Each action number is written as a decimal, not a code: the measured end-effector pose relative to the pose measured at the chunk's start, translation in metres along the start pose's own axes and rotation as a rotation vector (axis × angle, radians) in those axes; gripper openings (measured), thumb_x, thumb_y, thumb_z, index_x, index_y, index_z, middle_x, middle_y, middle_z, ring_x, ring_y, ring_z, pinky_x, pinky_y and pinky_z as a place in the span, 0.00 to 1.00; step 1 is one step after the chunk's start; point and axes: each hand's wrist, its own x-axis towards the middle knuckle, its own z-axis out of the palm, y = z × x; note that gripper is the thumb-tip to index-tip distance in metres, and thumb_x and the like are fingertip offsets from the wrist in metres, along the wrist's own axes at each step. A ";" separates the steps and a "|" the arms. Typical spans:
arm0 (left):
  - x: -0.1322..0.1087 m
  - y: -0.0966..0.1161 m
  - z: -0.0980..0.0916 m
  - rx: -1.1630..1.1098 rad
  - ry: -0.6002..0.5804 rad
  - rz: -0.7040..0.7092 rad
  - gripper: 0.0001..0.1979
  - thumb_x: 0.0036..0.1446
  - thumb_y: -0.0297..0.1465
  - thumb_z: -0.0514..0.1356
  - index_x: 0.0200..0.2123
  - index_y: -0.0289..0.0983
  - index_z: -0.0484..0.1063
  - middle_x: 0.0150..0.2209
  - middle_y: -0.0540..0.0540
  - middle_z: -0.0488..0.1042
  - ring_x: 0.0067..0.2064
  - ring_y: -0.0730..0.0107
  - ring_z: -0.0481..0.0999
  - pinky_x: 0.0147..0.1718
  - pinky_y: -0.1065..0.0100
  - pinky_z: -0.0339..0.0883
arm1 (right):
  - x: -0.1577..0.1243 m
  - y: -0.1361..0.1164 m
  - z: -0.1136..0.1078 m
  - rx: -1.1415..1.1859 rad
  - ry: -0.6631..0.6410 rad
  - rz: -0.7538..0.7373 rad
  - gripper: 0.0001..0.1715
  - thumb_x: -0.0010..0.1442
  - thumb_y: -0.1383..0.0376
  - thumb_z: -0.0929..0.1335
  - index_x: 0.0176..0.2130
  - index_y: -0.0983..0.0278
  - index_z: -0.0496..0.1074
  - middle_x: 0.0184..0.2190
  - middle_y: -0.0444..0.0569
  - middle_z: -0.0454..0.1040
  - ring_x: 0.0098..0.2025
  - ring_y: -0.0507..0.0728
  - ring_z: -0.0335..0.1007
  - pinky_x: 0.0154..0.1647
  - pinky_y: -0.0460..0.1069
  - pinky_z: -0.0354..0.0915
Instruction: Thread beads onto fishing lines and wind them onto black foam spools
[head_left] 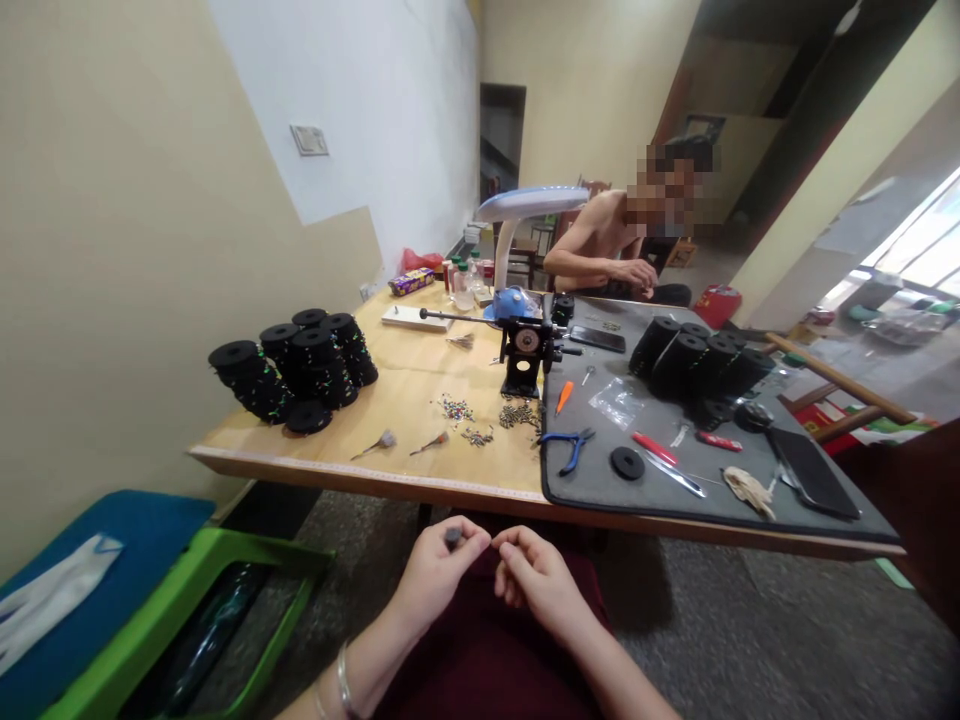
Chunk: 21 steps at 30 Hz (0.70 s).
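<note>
Left hand (436, 568), grey piece (452, 538) (small) within fingers

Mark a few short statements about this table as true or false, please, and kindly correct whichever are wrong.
1. The left hand holds a small grey object. True.
2. The silvery bracelet is on the right arm. False: it is on the left arm.
3. The desk lamp has a red base. False: its base is blue.
4. The orange tool lies on the grey mat. True.
5. Black spools stand at the table's left end. True.
</note>
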 end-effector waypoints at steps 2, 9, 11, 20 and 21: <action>-0.001 0.002 0.002 0.010 -0.029 0.017 0.14 0.50 0.40 0.62 0.24 0.34 0.74 0.21 0.49 0.72 0.24 0.71 0.67 0.25 0.72 0.59 | -0.001 -0.007 -0.001 0.042 -0.005 0.010 0.26 0.54 0.47 0.67 0.41 0.65 0.68 0.26 0.46 0.74 0.26 0.52 0.69 0.24 0.46 0.64; -0.001 0.014 0.005 0.067 -0.045 0.052 0.14 0.51 0.40 0.60 0.22 0.35 0.71 0.18 0.49 0.70 0.22 0.71 0.68 0.25 0.71 0.60 | 0.003 -0.016 0.001 0.111 -0.112 -0.032 0.26 0.52 0.48 0.70 0.41 0.66 0.66 0.24 0.44 0.73 0.23 0.51 0.69 0.26 0.47 0.66; 0.000 0.015 0.005 0.096 -0.043 0.061 0.13 0.51 0.38 0.60 0.22 0.35 0.71 0.19 0.49 0.71 0.23 0.70 0.68 0.26 0.71 0.61 | 0.005 -0.013 0.003 0.062 -0.096 -0.036 0.23 0.53 0.49 0.69 0.36 0.65 0.65 0.19 0.41 0.70 0.18 0.48 0.63 0.21 0.44 0.60; 0.011 0.017 -0.008 0.390 -0.021 0.206 0.10 0.53 0.33 0.58 0.23 0.36 0.73 0.22 0.48 0.74 0.26 0.68 0.70 0.26 0.70 0.59 | 0.001 -0.008 -0.003 -0.221 0.065 -0.167 0.15 0.54 0.57 0.68 0.24 0.63 0.62 0.13 0.37 0.62 0.17 0.48 0.55 0.20 0.44 0.51; 0.019 0.021 -0.017 0.463 0.014 0.250 0.10 0.54 0.33 0.57 0.24 0.37 0.72 0.23 0.48 0.74 0.26 0.67 0.70 0.27 0.70 0.59 | 0.001 -0.007 -0.004 -0.183 0.071 -0.164 0.16 0.54 0.55 0.68 0.24 0.62 0.62 0.13 0.36 0.60 0.16 0.48 0.53 0.19 0.44 0.50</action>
